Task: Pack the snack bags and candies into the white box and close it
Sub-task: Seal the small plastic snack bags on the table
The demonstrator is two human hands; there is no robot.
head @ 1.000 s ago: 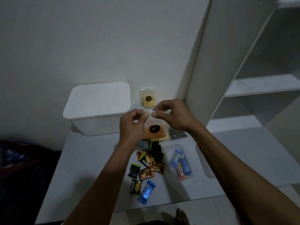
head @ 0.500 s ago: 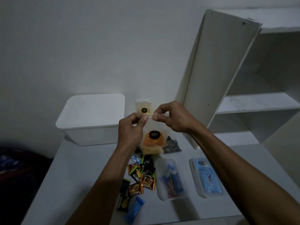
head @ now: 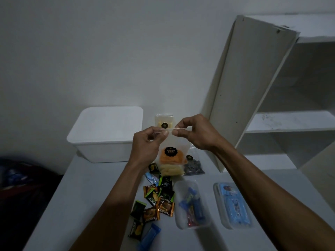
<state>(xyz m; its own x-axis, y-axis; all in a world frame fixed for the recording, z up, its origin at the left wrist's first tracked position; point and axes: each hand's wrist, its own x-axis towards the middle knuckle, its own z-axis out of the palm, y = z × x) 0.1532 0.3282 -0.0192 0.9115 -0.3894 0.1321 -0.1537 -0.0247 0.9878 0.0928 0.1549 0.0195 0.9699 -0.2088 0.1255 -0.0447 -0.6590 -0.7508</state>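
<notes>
Orange snack bag [head: 173, 154]: lifted higher off table since earlier; left hand [head: 145, 147], right hand [head: 196, 133] pinching its top seal. White box [head: 107, 134]: lid on; packing not begun.

The surface [head: 87, 196] left of the candies [head: 157, 201] is bare; the white box [head: 106, 134] and leaning board [head: 244, 91] block the back.

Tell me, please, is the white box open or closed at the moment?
Closed: the white box has its flat lid seated across the whole top, with no gap showing.
</notes>
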